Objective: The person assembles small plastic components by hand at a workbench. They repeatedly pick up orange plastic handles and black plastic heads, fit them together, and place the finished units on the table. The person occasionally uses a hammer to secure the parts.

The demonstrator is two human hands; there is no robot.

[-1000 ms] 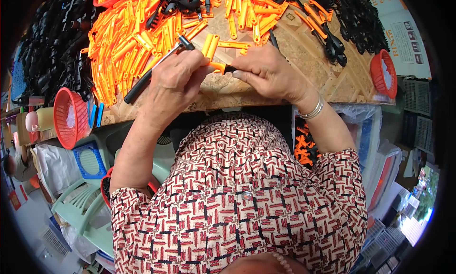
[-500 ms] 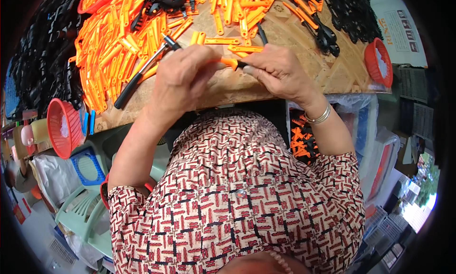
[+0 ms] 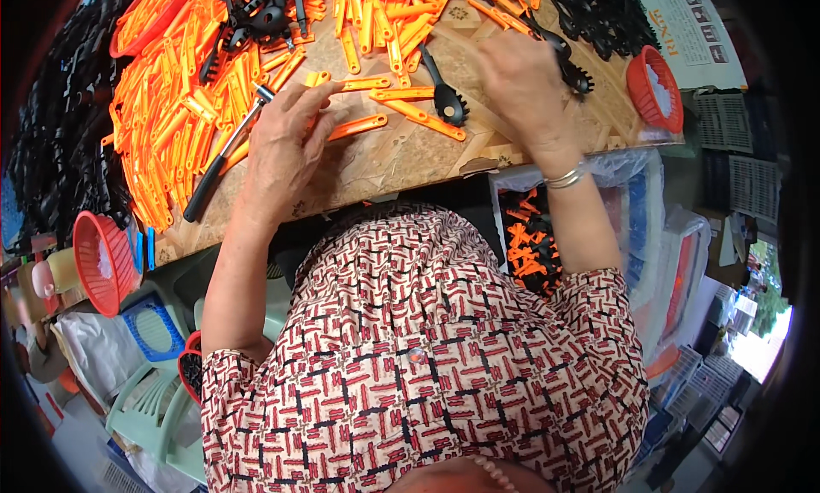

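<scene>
While the left hand lies flat and half open on the table, its fingertips resting on an orange handle without closing on it, a hammer is seen just beside the hand at 9 o'clock, its head by the index finger. The right hand is loosely curled, palm down, over a black spork head at 3 o'clock of it; whether that piece is actually pinched cannot be told. A second black head lies between the hands. The handles are judged light, stiff, smooth moulded plastic, a little slippery, best taken at mid-length between thumb and finger; the black heads are better held by the neck, since the tines look thin. An orange pile is heaped at 10 o'clock, a black pile beyond it. Red baskets stand at 2 and 8 o'clock. A white printed sheet lies at 1 o'clock, and a clear bag of orange and black parts hangs under the table edge at 4 o'clock
</scene>
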